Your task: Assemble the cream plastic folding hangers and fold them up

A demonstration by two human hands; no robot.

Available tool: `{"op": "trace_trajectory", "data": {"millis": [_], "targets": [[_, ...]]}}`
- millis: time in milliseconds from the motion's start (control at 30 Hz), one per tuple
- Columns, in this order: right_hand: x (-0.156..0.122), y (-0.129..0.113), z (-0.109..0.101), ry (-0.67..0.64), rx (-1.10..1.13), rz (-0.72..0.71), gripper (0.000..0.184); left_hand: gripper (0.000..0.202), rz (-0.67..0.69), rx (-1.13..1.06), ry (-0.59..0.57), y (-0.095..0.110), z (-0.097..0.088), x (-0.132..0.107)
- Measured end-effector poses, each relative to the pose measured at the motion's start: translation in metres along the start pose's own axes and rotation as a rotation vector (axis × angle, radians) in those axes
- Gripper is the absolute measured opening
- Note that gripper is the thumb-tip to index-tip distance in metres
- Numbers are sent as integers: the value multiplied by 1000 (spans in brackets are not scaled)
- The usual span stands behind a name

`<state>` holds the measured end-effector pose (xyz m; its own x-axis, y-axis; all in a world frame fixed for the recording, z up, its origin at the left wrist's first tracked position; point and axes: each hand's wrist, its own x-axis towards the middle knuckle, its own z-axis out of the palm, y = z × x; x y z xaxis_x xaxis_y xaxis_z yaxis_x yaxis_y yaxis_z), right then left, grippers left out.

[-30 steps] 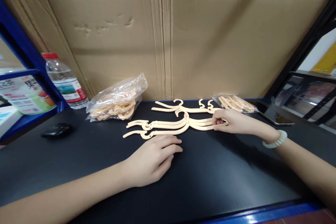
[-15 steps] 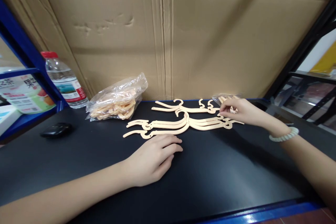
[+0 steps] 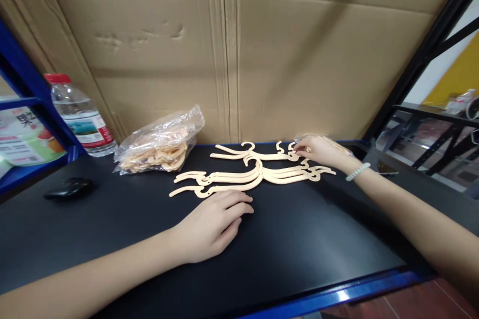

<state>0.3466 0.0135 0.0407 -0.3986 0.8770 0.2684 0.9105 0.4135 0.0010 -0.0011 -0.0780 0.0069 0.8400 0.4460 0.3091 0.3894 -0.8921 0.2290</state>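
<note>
Several beige plastic folding clothes hangers lie on the black tabletop. The front hangers [image 3: 234, 187] spread out just beyond my left hand [image 3: 211, 224], which rests palm down on the table with its fingers stretched and holding nothing. Behind them lies a rear hanger [image 3: 271, 156], its centre hook pointing up and its left side in two loose-looking bars. At this hanger's right end, the fingertips of my right hand [image 3: 318, 149] are pinched together on the hooked part. The hand partly hides that end. A pale beaded bracelet circles the right wrist.
A clear plastic bag [image 3: 155, 147] of beige hanger pieces sits at the back left, with another bag partly behind my right hand. Farther left are a water bottle [image 3: 84, 119] and a black mouse [image 3: 69, 188]. A cardboard sheet [image 3: 149, 75] stands along the back.
My right hand has moved left, from the area right of the hangers to the rear hanger's right end. My left hand stays in place. The view has shifted slightly to the right.
</note>
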Motion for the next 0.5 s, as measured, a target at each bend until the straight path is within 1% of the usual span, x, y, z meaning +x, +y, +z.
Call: {"op": "trace_trajectory", "data": {"millis": [100,300,500], "targets": [[12,-3,-2,-63,-31,-10,21,34,3,5,1,1,0,1],[34,-2,1,-172,-59,15,19,33,9,4,12,-1,1,-2],[43,-15,0,-261,-113,35,20,32,12,10,2,0,0,-2]]}}
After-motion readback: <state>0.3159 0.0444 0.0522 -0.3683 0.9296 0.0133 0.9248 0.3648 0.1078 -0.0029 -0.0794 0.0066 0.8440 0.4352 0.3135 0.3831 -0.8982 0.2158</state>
